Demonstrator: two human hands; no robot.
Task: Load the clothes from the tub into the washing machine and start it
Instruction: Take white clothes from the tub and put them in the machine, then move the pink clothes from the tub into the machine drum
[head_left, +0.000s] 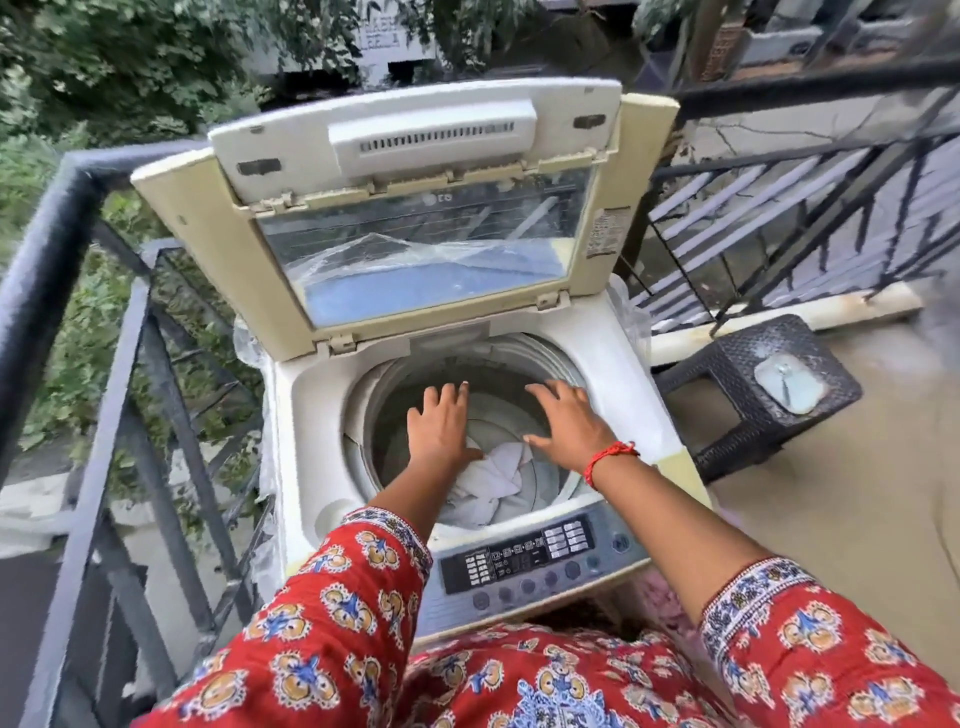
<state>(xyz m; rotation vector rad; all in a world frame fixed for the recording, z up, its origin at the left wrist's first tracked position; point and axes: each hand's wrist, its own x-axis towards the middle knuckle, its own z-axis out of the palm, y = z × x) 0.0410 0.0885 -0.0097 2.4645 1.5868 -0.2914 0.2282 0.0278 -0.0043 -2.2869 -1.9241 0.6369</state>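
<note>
Crumpled white cloth (493, 480) in steel drum (415, 384)

Washing machine (311, 415) yellowed matt plastic; drum (545, 358) dull metal; white garment (493, 478) soft crumpled cloth.

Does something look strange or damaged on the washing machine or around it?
Yes. The lid looks yellowed and grimy at its hinges, and loose clear plastic sheeting sticks out behind the washing machine. Only a white cloth lies in the drum, below both open hands, left and right.
</note>
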